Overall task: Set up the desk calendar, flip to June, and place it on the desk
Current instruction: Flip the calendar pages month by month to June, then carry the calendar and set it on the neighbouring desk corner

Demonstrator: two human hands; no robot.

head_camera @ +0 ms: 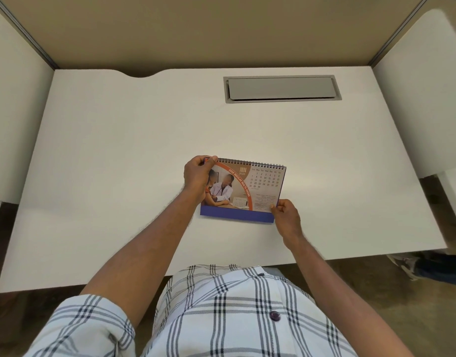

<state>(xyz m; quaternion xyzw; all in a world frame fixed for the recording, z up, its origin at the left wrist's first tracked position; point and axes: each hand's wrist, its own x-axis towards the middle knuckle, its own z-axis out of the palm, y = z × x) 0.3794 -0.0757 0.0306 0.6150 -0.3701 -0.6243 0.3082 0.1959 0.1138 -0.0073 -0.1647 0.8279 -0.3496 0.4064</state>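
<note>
Head view, as I read it from afar: my left hand (197, 178) reaches forward on a straight forearm, fingers curled over the top left corner of the desk calendar (243, 191), thumb pressed at the spiral binding (252, 164). Right of that grip the page reads "JUN 2026" and "HAVE REGULAR HEALTH CHECKS", then a date grid. At the lower right corner my right hand (287, 215) pinches the page edge. The calendar stands on the white desk (118, 150).

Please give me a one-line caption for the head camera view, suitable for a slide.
Both hands, left hand and right hand, hold the desk calendar, open at June, on the white desk.
</note>
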